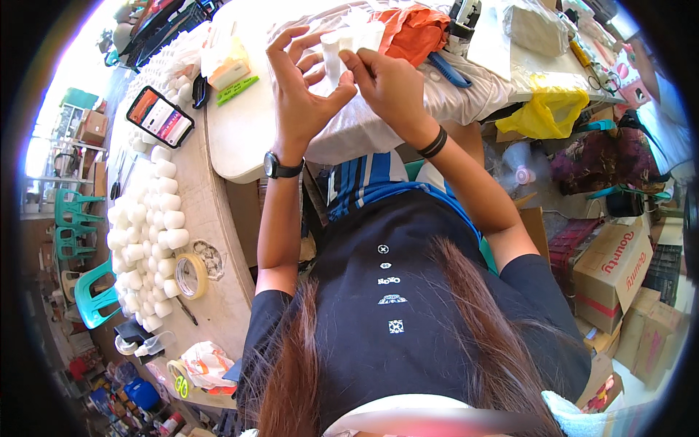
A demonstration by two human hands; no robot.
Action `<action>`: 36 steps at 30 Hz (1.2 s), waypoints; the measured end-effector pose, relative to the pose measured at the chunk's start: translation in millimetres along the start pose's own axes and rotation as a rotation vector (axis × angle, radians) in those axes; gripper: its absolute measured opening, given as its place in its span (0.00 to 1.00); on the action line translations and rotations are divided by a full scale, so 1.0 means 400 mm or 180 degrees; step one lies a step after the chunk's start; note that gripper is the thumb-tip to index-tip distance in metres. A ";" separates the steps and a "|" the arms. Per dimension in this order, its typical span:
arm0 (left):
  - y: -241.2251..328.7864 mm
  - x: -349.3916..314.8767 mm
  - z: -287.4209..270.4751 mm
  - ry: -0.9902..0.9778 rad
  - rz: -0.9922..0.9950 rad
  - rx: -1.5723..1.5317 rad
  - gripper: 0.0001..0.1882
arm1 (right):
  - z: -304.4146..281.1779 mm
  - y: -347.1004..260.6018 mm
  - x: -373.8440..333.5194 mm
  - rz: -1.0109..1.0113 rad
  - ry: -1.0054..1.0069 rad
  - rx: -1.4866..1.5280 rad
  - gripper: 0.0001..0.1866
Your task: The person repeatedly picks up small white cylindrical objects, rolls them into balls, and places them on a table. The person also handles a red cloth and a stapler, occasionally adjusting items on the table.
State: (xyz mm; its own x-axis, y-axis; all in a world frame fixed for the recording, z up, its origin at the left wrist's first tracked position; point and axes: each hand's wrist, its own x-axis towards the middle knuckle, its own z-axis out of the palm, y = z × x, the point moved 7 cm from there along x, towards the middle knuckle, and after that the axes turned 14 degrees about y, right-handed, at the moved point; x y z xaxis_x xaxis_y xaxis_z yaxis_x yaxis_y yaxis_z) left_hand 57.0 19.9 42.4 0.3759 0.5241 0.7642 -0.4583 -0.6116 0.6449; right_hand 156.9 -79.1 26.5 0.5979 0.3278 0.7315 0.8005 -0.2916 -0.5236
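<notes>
In front of me, over the white table [244, 138], a small white cylinder-like piece [332, 57] is between my two hands. My left hand [304, 109], with a dark watch at the wrist, curls around its left and lower side, with the thumb below it. The fingers of my right hand [393, 91] pinch its right side. A dark band circles my right wrist. Fingers partly hide the piece, and its exact kind is not clear. Behind it lie white material [362, 35] and an orange plastic bag [413, 33].
Many white rounded pieces [156, 233] cover the wooden table at left, beside a tape roll [191, 277] and a lit phone [160, 116]. A green box [238, 90], blue-handled tool [448, 69] and yellow bag [546, 113] lie farther off. Cardboard boxes [611, 266] stand at right.
</notes>
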 end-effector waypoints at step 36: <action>-0.040 0.009 0.090 0.0605 -0.0278 0.0726 0.30 | -0.116 0.486 0.062 0.1383 0.0974 0.0645 0.15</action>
State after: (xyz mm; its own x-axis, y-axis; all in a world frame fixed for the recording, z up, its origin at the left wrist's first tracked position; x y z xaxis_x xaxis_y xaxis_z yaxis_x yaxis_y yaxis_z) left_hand 94.8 10.1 35.4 0.2387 0.6688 0.7041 -0.2303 -0.6654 0.7101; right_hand 325.4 -169.4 -37.1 0.8590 -0.0678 0.5075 0.4937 -0.1533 -0.8560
